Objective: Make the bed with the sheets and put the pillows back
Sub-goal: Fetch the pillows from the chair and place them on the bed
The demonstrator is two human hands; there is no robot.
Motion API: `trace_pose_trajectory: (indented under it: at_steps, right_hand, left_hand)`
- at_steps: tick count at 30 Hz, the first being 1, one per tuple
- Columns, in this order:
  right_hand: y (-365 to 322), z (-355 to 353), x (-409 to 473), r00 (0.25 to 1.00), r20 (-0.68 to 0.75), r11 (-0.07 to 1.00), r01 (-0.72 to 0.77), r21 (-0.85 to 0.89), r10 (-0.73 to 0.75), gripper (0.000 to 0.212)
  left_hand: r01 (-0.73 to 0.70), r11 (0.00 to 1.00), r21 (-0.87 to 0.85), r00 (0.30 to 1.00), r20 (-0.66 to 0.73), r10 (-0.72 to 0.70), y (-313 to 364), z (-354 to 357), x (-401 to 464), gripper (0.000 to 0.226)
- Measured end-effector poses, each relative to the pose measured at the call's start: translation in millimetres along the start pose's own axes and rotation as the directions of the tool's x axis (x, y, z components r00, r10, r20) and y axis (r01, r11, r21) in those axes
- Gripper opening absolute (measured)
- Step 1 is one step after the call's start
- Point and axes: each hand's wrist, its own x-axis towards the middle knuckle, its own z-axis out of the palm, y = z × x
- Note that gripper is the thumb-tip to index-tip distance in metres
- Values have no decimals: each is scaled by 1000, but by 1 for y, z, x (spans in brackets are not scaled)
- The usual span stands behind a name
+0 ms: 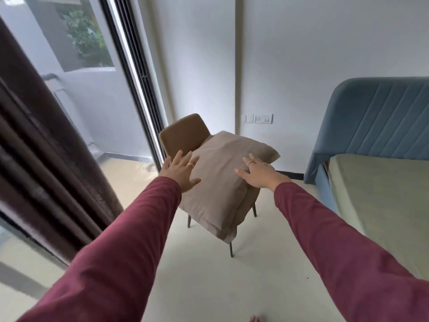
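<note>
Your fingers are spread and straight on both sides, grasping nothing: your left hand (pixel 180 173) reaches at the left edge of the beige pillow (pixel 220 180), fingertips at or just short of the fabric, while your right hand (pixel 257 173) lies flat over the pillow's right side, rings visible on fingers of each. Maroon sleeves (pixel 120 247) run back from both wrists toward the camera. The pillow sits on a brown chair (pixel 184 133), apparently atop a second one of the same colour, its lower end hanging over the seat's front edge; only the chair's backrest and thin dark legs show around it. The chair stands on a pale floor (pixel 255 270) in the corner, between a sliding glass door (pixel 97 94) with a dark brown curtain (pixel 46 159) on your left and the bed on your right. The bed (pixel 380 194) carries a green sheet, pulled flat, below a blue padded headboard (pixel 383 117). A wall socket (pixel 258 118) sits on the white wall behind the chair
</note>
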Motion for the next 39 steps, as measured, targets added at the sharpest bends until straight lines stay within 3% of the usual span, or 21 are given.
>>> trace_pose_trajectory:
  at_steps: [3,8,17,22,28,32,39]
  right_hand:
    - [11,-12,58,1000,0,999,-23,45,23,71]
    - [29,-17,139,992,103,992,-88,91,79,71]
    - [44,5,264,971,207,985,-144,99,121,70]
    - [56,21,326,957,180,938,-265,223,227,71]
    - [68,72,376,833,272,787,-548,282,482,73]
    - [60,112,388,726,411,679,-677,285,551,74]
    - [52,153,395,606,455,470,-795,384,653,75]
  left_hand:
    - [-7,1000,25,999,49,5,-6,2,60,75]
    - [11,999,42,962,271,-22,-17,17,144,68]
    - [42,999,-8,946,321,-37,-52,47,270,73]
    - [-65,998,-23,941,333,69,-62,64,369,73]
    - [-164,980,-116,910,365,196,-77,117,472,74]
    - [-175,981,-84,863,466,194,-91,153,509,76]
    - [-37,992,-123,817,568,101,-118,201,549,79]
